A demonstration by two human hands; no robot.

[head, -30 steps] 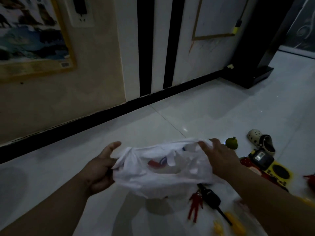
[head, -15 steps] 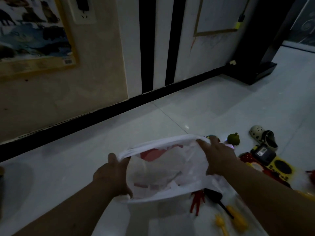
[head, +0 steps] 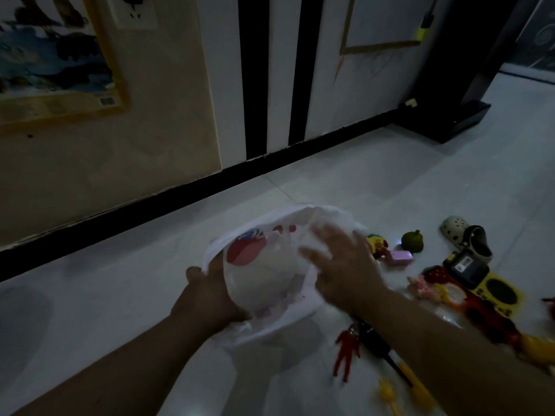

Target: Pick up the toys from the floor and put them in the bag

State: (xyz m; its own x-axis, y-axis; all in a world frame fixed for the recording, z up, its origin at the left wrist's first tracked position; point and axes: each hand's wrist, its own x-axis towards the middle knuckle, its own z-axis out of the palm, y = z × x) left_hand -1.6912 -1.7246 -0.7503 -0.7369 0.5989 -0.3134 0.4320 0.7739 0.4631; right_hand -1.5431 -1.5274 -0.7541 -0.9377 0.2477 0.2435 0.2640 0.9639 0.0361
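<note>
A white plastic bag [head: 264, 280] with red print hangs just above the floor, its mouth spread wide. My left hand [head: 210, 298] grips the bag's left rim. My right hand [head: 342, 265] is blurred, fingers spread, at the bag's right rim. Toys lie on the floor to the right: a red figure [head: 347, 352], a black and yellow tool [head: 390, 358], a small yellow piece [head: 389, 397], a green fruit toy [head: 413, 241], a pink block [head: 401, 258], a yellow round toy [head: 377, 241] and a yellow and black toy [head: 492, 288].
A pale clog with a dark strap [head: 465, 238] lies at the far right. The wall with its black skirting [head: 150, 205] runs close behind the bag. A dark stand base [head: 450, 121] sits at the back right. A poster [head: 51, 55] hangs on the wall.
The bag has been pulled open wider and turned so its mouth faces me. My right hand has let go of the rim's pinch and spread its fingers. The view has shifted left.
</note>
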